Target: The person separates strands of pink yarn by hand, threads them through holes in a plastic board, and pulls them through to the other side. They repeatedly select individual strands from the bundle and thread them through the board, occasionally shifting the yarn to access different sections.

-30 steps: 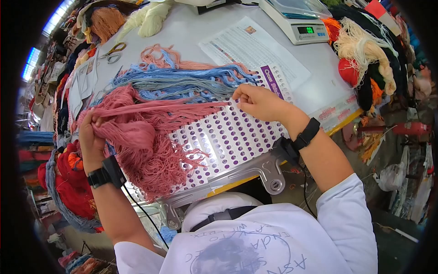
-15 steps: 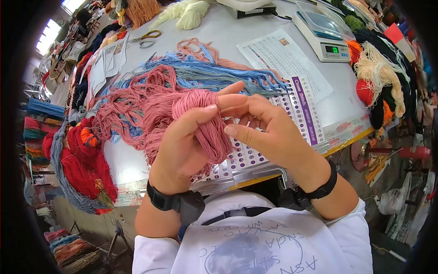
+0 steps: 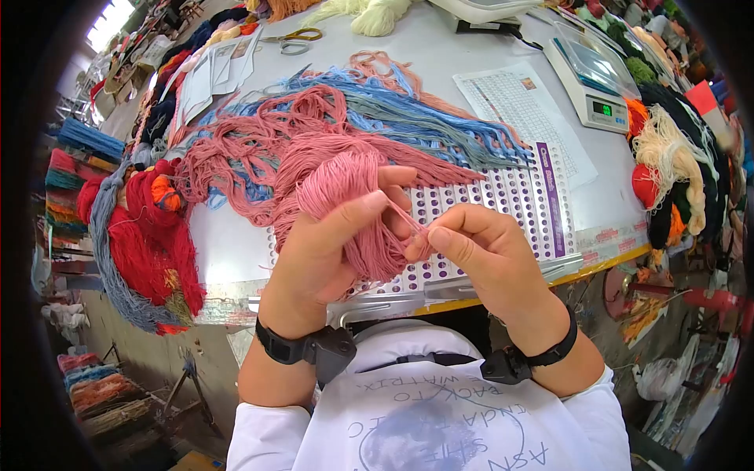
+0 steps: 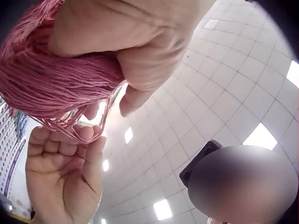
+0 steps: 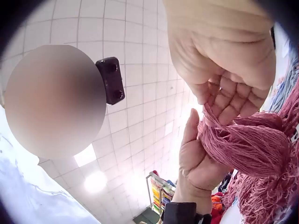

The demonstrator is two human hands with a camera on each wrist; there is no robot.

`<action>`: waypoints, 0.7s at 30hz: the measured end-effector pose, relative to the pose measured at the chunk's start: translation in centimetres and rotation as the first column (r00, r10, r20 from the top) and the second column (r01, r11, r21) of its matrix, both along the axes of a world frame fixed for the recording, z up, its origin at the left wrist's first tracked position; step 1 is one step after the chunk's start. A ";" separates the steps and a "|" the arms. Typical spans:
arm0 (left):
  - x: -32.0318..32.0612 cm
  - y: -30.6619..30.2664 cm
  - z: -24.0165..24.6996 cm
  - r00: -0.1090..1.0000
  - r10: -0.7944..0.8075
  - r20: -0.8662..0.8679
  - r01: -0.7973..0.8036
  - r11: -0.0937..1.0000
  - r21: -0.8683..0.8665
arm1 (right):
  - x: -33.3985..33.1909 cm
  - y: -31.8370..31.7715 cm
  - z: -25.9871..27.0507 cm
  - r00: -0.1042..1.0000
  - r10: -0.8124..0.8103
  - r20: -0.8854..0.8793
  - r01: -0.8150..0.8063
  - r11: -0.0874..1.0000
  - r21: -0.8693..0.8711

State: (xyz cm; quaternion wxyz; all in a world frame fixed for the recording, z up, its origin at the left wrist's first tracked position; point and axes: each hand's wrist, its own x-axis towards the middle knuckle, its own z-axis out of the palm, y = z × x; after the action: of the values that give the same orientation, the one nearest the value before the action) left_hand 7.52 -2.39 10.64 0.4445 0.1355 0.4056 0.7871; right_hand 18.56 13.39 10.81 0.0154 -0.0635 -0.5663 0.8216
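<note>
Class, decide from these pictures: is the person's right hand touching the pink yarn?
Touching. The head view shows it: the right hand pinches a few strands of the pink yarn between thumb and fingers.

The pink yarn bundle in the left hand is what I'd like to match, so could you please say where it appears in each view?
Head: the pink yarn bundle is near the middle.
Left wrist: the pink yarn bundle fills the upper left.
Right wrist: the pink yarn bundle is at the lower right.
Shared landmark: the right hand, right of the bundle in head, below it in left wrist, above it in right wrist.
</note>
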 end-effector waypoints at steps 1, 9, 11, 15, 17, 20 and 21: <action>0.4 0.0 0.3 0.992 0.036 -0.122 -0.036 0.999 0.007 | 0.1 -0.2 0.1 1.000 0.008 0.001 -0.008 1.000 0.001; 1.8 -0.5 1.3 0.972 0.113 -0.207 -0.124 0.991 -0.041 | 1.0 -1.4 0.4 1.000 0.012 -0.017 -0.013 1.000 -0.026; 2.0 -0.5 1.4 0.966 0.136 -0.220 -0.150 0.987 -0.052 | 1.1 -1.5 0.4 1.000 0.014 -0.015 -0.015 1.000 -0.021; 2.0 -0.9 1.1 0.962 0.111 -0.251 -0.135 0.988 -0.077 | 1.3 -1.6 0.6 1.000 0.013 -0.002 -0.013 0.999 -0.032; 2.1 -0.9 1.5 0.971 0.094 -0.221 -0.112 0.991 -0.068 | 1.4 -1.6 0.5 1.000 0.014 -0.004 -0.014 1.000 -0.021; 2.1 -0.9 1.3 0.981 0.074 -0.182 -0.085 0.995 -0.052 | 1.5 -1.5 0.3 1.000 0.015 0.001 -0.015 1.000 -0.012; 2.1 -0.9 1.1 0.982 0.072 -0.174 -0.081 0.996 -0.045 | 1.5 -1.5 0.3 1.000 0.013 0.005 -0.013 1.000 -0.012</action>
State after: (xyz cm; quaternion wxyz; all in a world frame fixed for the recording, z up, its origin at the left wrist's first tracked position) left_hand 9.65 -3.28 11.77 0.3806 0.1759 0.4677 0.7781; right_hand 20.08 11.86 11.11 0.0083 -0.0621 -0.5616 0.8250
